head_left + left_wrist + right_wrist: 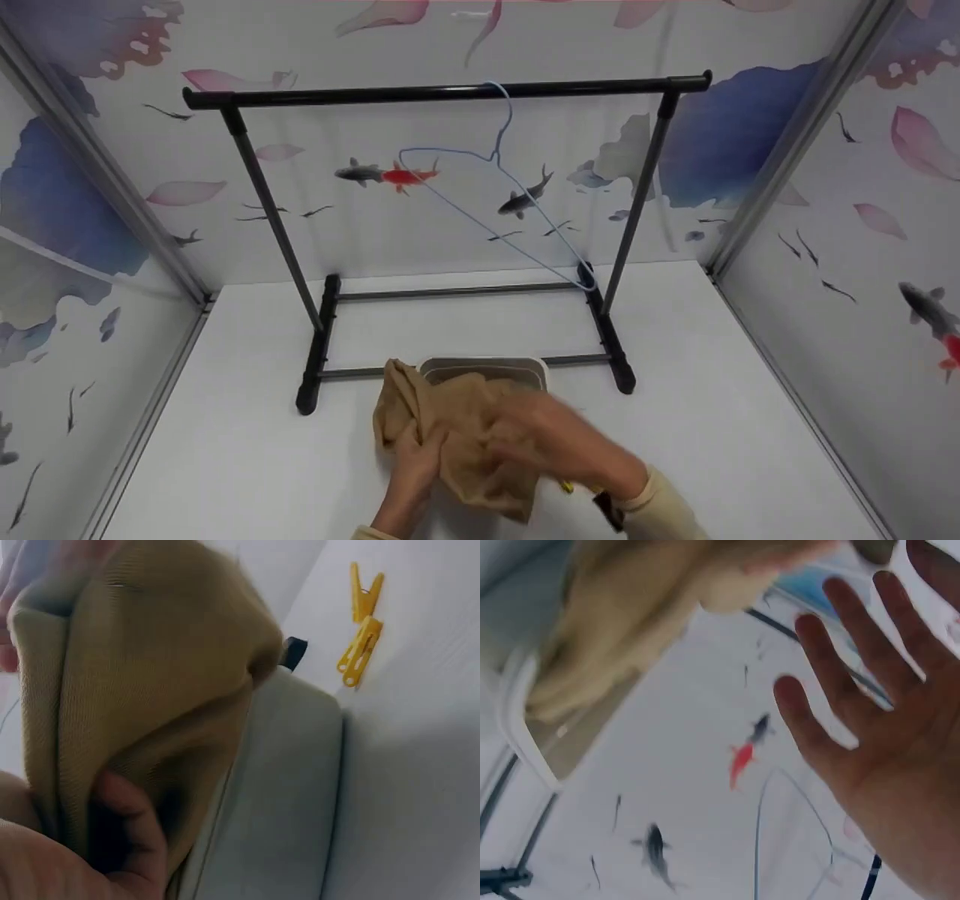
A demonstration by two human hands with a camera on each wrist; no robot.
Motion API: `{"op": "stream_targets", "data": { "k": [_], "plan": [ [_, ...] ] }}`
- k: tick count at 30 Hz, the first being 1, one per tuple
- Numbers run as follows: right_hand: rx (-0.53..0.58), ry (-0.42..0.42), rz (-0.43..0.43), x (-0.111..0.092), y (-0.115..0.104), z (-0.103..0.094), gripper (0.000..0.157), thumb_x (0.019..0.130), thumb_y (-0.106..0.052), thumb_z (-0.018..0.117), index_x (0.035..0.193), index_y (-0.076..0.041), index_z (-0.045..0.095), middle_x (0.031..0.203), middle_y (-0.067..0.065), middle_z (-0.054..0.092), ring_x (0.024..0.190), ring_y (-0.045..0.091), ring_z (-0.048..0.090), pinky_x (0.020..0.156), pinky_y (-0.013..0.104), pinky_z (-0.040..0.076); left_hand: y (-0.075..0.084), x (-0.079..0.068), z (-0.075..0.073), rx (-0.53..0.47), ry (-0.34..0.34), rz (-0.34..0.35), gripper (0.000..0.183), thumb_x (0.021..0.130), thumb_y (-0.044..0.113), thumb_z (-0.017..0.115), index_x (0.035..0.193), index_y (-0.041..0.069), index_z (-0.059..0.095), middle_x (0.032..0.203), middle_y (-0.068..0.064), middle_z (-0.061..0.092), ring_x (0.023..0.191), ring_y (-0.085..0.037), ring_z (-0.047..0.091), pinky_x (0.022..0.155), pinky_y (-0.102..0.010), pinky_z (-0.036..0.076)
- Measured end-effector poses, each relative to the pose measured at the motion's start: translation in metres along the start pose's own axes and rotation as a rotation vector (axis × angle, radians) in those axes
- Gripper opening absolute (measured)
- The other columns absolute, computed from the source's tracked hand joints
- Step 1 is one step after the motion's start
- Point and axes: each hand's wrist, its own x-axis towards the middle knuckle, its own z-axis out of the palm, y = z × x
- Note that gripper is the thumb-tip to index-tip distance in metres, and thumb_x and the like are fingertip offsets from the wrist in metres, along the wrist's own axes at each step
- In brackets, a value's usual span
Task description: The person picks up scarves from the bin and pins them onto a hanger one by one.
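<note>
A tan-brown cloth item (469, 427), bunched and folded so that its kind cannot be told, hangs over the near side of a light grey bin (487, 364). My left hand (414, 461) grips it from below; in the left wrist view the thumb and fingers (139, 832) curl into its folds. Blurred by motion, my right hand (551, 435) is at the cloth's right side in the head view. In the right wrist view that hand (900, 712) has its fingers spread and straight, with the cloth (637, 622) apart from them.
A black garment rack (450, 93) stands behind the bin, with a light blue wire hanger (491, 217) hung tilted from its bar. Two yellow clothespins (362, 649) lie on the white surface beside the bin. Patterned walls (832, 202) enclose the back and sides.
</note>
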Motion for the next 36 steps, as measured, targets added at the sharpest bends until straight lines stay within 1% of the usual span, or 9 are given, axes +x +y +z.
{"op": "stream_targets", "data": {
  "k": [4, 7, 11, 15, 18, 21, 24, 30, 36],
  "plan": [
    [-0.048, 0.351, 0.299, 0.020, 0.035, -0.073, 0.035, 0.099, -0.027, 0.069, 0.125, -0.004, 0.065, 0.124, 0.010, 0.067, 0.118, 0.026, 0.060, 0.102, 0.046, 0.047, 0.015, -0.002, -0.011, -0.126, 0.043, 0.000, 0.039, 0.104, 0.021, 0.052, 0.139, 0.003, 0.052, 0.124, -0.012, 0.059, 0.106, -0.019, 0.060, 0.088, -0.030, 0.050],
    [0.014, 0.437, 0.526, 0.035, 0.063, -0.117, 0.053, 0.103, -0.040, 0.060, 0.139, -0.001, 0.055, 0.139, 0.017, 0.057, 0.130, 0.036, 0.051, 0.109, 0.055, 0.040, 0.025, -0.007, -0.020, -0.215, 0.027, -0.003, 0.038, 0.106, 0.022, 0.051, 0.140, 0.006, 0.049, 0.126, -0.010, 0.058, 0.107, -0.017, 0.060, 0.091, -0.029, 0.050],
    [0.168, 0.259, 0.745, 0.043, 0.094, -0.142, 0.080, 0.102, -0.065, 0.042, 0.156, -0.007, 0.033, 0.157, 0.021, 0.039, 0.142, 0.043, 0.039, 0.115, 0.061, 0.033, 0.029, -0.010, -0.030, -0.285, -0.045, -0.012, 0.040, 0.107, 0.021, 0.047, 0.144, 0.006, 0.040, 0.112, -0.008, 0.060, 0.085, -0.011, 0.064, 0.068, -0.023, 0.053],
    [0.396, 0.059, 0.857, 0.045, 0.110, -0.142, 0.094, 0.098, -0.077, 0.029, 0.162, -0.009, 0.017, 0.163, 0.023, 0.029, 0.144, 0.045, 0.039, 0.116, 0.061, 0.033, 0.023, -0.012, -0.039, -0.278, -0.091, -0.065, 0.041, 0.107, 0.019, 0.045, 0.145, 0.008, 0.034, 0.101, -0.007, 0.061, 0.067, -0.009, 0.060, 0.050, -0.023, 0.045],
    [0.531, -0.004, 0.887, 0.050, 0.116, -0.135, 0.097, 0.097, -0.079, 0.025, 0.163, -0.008, 0.015, 0.161, 0.025, 0.032, 0.138, 0.044, 0.049, 0.109, 0.057, 0.043, 0.018, -0.014, -0.045, -0.181, -0.058, -0.066, 0.041, 0.108, 0.019, 0.042, 0.146, 0.006, 0.035, 0.116, -0.011, 0.060, 0.087, -0.011, 0.064, 0.065, -0.025, 0.051],
    [0.566, -0.033, 0.893, 0.058, 0.117, -0.129, 0.097, 0.096, -0.081, 0.023, 0.162, -0.010, 0.023, 0.156, 0.022, 0.044, 0.123, 0.034, 0.061, 0.095, 0.042, 0.051, 0.016, -0.016, -0.050, -0.071, 0.022, -0.038, 0.041, 0.108, 0.018, 0.039, 0.146, 0.005, 0.040, 0.129, -0.014, 0.058, 0.104, -0.015, 0.063, 0.079, -0.027, 0.051],
    [0.560, -0.016, 0.876, 0.066, 0.117, -0.126, 0.093, 0.097, -0.079, 0.022, 0.156, -0.008, 0.035, 0.140, 0.018, 0.059, 0.090, 0.018, 0.058, 0.072, 0.027, 0.043, 0.020, -0.018, -0.054, -0.038, 0.072, -0.003, 0.039, 0.108, 0.018, 0.034, 0.145, 0.005, 0.041, 0.126, -0.014, 0.060, 0.099, -0.012, 0.063, 0.077, -0.025, 0.051],
    [0.585, 0.128, 0.809, 0.078, 0.106, -0.122, 0.091, 0.100, -0.074, 0.024, 0.146, 0.001, 0.050, 0.102, 0.009, 0.062, 0.056, 0.007, 0.034, 0.052, 0.021, 0.029, 0.041, -0.017, -0.063, -0.214, 0.030, 0.106, 0.033, 0.109, 0.014, 0.031, 0.140, 0.007, 0.036, 0.098, -0.011, 0.059, 0.063, -0.013, 0.056, 0.047, -0.024, 0.042],
    [0.534, 0.203, 0.733, 0.065, 0.072, -0.115, 0.083, 0.105, -0.066, 0.021, 0.142, 0.000, 0.055, 0.094, 0.006, 0.060, 0.056, 0.007, 0.034, 0.050, 0.020, 0.030, 0.075, -0.022, -0.056, -0.372, 0.003, 0.229, 0.033, 0.109, 0.011, 0.033, 0.142, 0.006, 0.033, 0.117, -0.012, 0.050, 0.098, -0.020, 0.063, 0.073, -0.027, 0.055]
  ]
}}
